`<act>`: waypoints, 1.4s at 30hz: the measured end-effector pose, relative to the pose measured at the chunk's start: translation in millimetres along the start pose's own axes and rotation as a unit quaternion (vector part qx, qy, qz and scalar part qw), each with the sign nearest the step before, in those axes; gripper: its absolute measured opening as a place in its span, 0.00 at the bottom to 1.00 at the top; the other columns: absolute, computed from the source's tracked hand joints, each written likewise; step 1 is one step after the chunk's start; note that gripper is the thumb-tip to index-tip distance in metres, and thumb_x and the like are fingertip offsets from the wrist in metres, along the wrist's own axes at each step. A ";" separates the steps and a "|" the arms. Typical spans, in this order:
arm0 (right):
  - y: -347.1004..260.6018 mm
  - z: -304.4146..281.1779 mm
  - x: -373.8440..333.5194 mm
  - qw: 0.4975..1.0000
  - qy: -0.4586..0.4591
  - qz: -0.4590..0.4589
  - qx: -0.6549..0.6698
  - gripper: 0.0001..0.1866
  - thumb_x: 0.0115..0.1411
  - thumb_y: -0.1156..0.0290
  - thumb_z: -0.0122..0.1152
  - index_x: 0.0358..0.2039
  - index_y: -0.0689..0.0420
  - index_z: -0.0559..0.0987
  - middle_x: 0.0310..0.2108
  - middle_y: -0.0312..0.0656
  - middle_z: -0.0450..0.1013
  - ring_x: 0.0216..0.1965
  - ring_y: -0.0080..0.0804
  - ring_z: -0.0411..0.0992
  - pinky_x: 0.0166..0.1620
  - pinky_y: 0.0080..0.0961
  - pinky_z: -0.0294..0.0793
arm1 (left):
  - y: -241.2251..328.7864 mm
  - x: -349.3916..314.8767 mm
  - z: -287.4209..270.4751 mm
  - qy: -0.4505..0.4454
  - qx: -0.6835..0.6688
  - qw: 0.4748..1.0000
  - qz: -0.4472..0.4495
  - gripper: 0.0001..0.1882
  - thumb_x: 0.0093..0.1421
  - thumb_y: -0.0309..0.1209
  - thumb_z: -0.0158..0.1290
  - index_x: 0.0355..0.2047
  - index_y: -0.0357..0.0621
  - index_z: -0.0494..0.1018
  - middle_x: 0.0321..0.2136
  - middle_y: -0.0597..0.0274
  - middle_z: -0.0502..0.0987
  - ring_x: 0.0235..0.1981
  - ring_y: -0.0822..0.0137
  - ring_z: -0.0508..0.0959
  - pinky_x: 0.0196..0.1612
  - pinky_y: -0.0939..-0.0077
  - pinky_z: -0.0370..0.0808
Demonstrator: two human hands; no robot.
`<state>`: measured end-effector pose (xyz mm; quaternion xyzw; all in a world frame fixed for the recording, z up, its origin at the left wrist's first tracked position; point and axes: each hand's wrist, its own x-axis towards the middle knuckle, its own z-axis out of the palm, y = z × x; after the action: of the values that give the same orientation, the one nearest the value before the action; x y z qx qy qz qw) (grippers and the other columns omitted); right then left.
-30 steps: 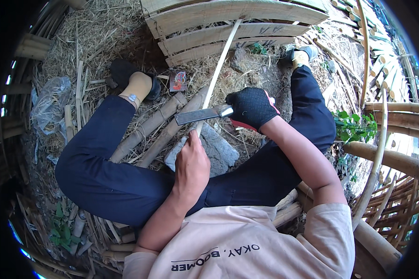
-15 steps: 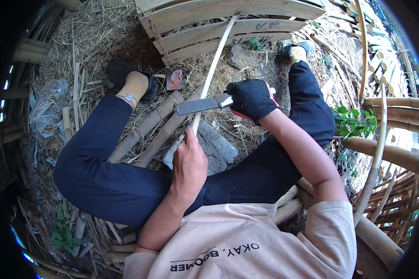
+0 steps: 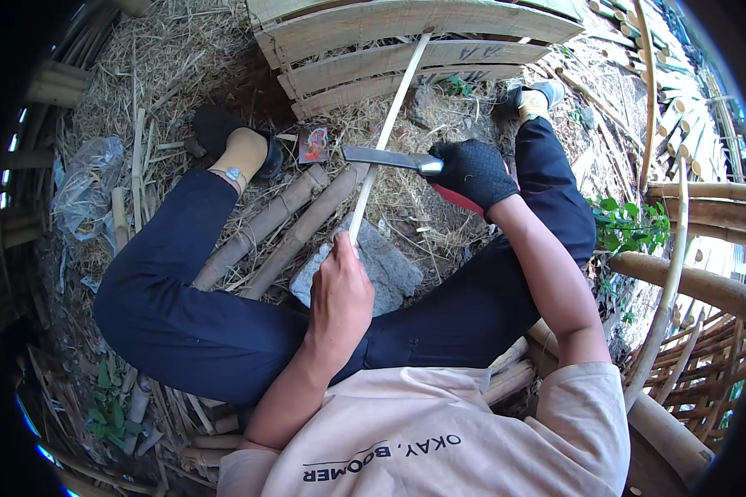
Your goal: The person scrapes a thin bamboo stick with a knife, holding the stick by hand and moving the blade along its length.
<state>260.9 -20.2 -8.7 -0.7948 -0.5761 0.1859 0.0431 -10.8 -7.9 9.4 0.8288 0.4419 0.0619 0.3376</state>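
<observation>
L hand [image 3: 340, 286], bare: fingers closed round near end of pale, narrow strip [image 3: 394, 116]. R hand [image 3: 474, 176], in blk glove w/ red on palm side: fingers closed round handle of knife [image 3: 391, 159]; handle mostly hidden by glove.

Strip position: runs from L hand up & slightly right, far end overlapping slats of wooden crate [image 3: 340, 35]. Knife blade points left & crosses strip approx. mid-length, above L hand; blade-to-strip contact: cannot confirm from this view.

Surroundings: gray stone [image 3: 389, 269] on ground between person's legs, just beyond L hand. Two bamboo poles [image 3: 302, 228] lie side by side, left of stone. Small red & dk packet [image 3: 313, 145] nr left shoe [image 3: 215, 132]. Clear plastic bag [image 3: 89, 186] at far left. Green plant [image 3: 634, 225] at right, beside right knee. Pile of cut bamboo [image 3: 688, 124], upper right. Dry straw [image 3: 178, 62] on ground, upper left.
</observation>
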 end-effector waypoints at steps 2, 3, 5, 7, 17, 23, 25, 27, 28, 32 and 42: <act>-11.8 3.5 -6.5 0.999 -0.011 -0.050 0.013 0.14 0.56 0.53 0.68 0.38 0.45 0.85 0.31 0.47 0.81 0.34 0.52 0.80 0.40 0.45 0.79 | -1.2 0.2 1.1 0.009 -0.009 1.000 0.008 0.10 0.67 0.20 0.45 0.47 0.28 0.64 0.29 0.30 0.78 0.32 0.35 0.80 0.33 0.46 0.76; -19.9 3.2 -8.4 0.998 -0.030 -0.057 0.023 0.13 0.55 0.54 0.68 0.37 0.46 0.85 0.30 0.48 0.81 0.34 0.53 0.80 0.39 0.45 0.79 | -3.4 0.1 3.2 0.020 -0.011 1.000 0.017 0.09 0.68 0.20 0.45 0.47 0.28 0.64 0.29 0.30 0.77 0.31 0.35 0.80 0.33 0.45 0.76; -33.1 -0.5 -12.0 0.994 -0.076 -0.079 -0.003 0.12 0.57 0.56 0.62 0.37 0.47 0.85 0.31 0.48 0.81 0.36 0.50 0.81 0.43 0.44 0.80 | -4.3 0.2 3.2 0.023 -0.014 1.000 0.015 0.09 0.68 0.20 0.45 0.47 0.28 0.64 0.28 0.30 0.77 0.31 0.34 0.80 0.33 0.45 0.76; -35.4 6.7 -12.7 0.994 -0.069 -0.086 0.019 0.12 0.55 0.56 0.65 0.34 0.49 0.84 0.29 0.50 0.81 0.34 0.52 0.80 0.41 0.45 0.80 | -2.6 1.0 0.3 0.009 -0.015 1.000 -0.004 0.10 0.68 0.21 0.45 0.47 0.28 0.64 0.28 0.30 0.77 0.31 0.34 0.80 0.33 0.44 0.76; -39.8 17.2 -4.9 0.996 -0.040 -0.061 -0.055 0.08 0.51 0.63 0.64 0.31 0.48 0.84 0.24 0.46 0.80 0.30 0.50 0.81 0.36 0.44 0.79 | -8.4 2.4 5.3 0.018 -0.022 0.999 -0.015 0.12 0.68 0.21 0.46 0.50 0.28 0.64 0.27 0.31 0.77 0.29 0.34 0.80 0.32 0.44 0.76; -23.0 16.7 6.0 0.997 0.003 -0.045 -0.061 0.09 0.50 0.63 0.63 0.33 0.44 0.86 0.27 0.44 0.82 0.32 0.45 0.82 0.37 0.42 0.81 | -6.9 1.8 3.4 0.009 -0.036 0.999 -0.006 0.13 0.68 0.21 0.45 0.51 0.26 0.64 0.26 0.31 0.77 0.29 0.34 0.80 0.30 0.45 0.76; -22.0 19.0 9.7 0.996 -0.011 -0.041 -0.072 0.10 0.49 0.63 0.64 0.33 0.44 0.86 0.27 0.44 0.81 0.32 0.45 0.82 0.37 0.42 0.80 | -6.2 2.4 4.6 0.012 -0.033 0.999 -0.004 0.12 0.68 0.21 0.45 0.50 0.26 0.65 0.26 0.31 0.77 0.28 0.34 0.80 0.30 0.46 0.76; -23.6 18.7 11.8 0.996 -0.009 -0.044 -0.074 0.10 0.49 0.64 0.64 0.33 0.44 0.86 0.27 0.44 0.81 0.32 0.45 0.82 0.37 0.42 0.80 | -7.0 1.8 3.7 0.018 -0.032 0.999 -0.002 0.11 0.68 0.20 0.45 0.49 0.26 0.65 0.26 0.32 0.77 0.28 0.35 0.80 0.30 0.46 0.76; -23.5 18.4 12.8 0.996 -0.006 -0.044 -0.072 0.10 0.49 0.63 0.64 0.33 0.44 0.86 0.27 0.44 0.81 0.32 0.45 0.82 0.37 0.42 0.80 | -7.2 1.7 3.4 0.021 -0.032 0.999 0.000 0.11 0.68 0.20 0.45 0.48 0.26 0.65 0.25 0.32 0.77 0.29 0.35 0.80 0.30 0.46 0.76; -23.9 17.1 14.2 0.996 0.005 -0.045 -0.072 0.10 0.49 0.63 0.64 0.33 0.44 0.86 0.27 0.44 0.81 0.33 0.46 0.82 0.37 0.42 0.80 | -4.7 1.6 2.4 0.021 -0.055 0.998 -0.023 0.06 0.70 0.23 0.43 0.45 0.33 0.65 0.25 0.32 0.76 0.31 0.32 0.78 0.32 0.42 0.71; -16.2 18.5 18.7 0.997 0.029 -0.036 -0.067 0.09 0.49 0.62 0.63 0.32 0.45 0.86 0.27 0.45 0.81 0.32 0.46 0.82 0.37 0.42 0.80 | -6.1 2.2 0.4 0.019 -0.034 0.999 0.009 0.08 0.68 0.20 0.45 0.45 0.28 0.64 0.24 0.33 0.77 0.28 0.35 0.80 0.29 0.47 0.75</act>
<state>245.0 -0.1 -25.8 -0.7797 -0.6140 0.1222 0.0128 -13.5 -4.1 4.9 0.8195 0.4381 0.0958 0.3569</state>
